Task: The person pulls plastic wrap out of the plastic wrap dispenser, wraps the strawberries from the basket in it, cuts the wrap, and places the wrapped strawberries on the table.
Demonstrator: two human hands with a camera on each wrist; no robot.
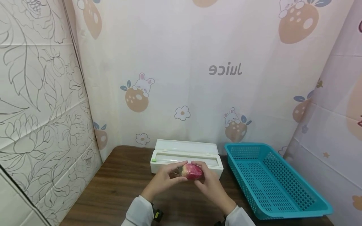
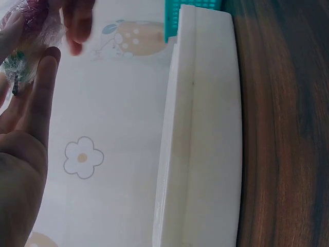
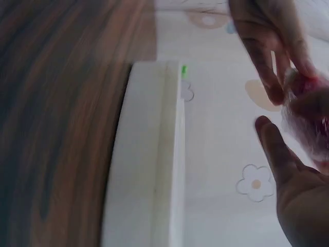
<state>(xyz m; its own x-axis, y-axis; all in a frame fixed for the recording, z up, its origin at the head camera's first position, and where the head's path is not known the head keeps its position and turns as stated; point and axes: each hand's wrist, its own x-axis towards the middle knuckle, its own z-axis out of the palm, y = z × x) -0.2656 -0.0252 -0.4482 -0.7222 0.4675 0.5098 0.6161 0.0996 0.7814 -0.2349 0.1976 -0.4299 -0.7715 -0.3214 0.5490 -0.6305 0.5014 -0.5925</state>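
A pinkish-red fruit (image 1: pixel 193 171) with a paler yellowish end is wrapped in clear, crinkled film; its exact kind is unclear. My left hand (image 1: pixel 165 178) holds the paler end between thumb and fingers. From the other side, my right hand (image 1: pixel 211 185) curls its thumb and forefinger around the red end. The left wrist view shows the wrapped fruit (image 2: pixel 35 14) at the upper left, with a green patch and a dark stem under the film. Behind the hands sits a white cling film dispenser (image 1: pixel 183 153), its lid (image 1: pixel 186 146) raised and a green slider (image 1: pixel 154 160) at its left.
A turquoise plastic basket (image 1: pixel 299 215) stands at the right of the dark wooden table (image 1: pixel 113 188). Patterned curtains (image 1: pixel 181 78) hang behind the table and along both sides.
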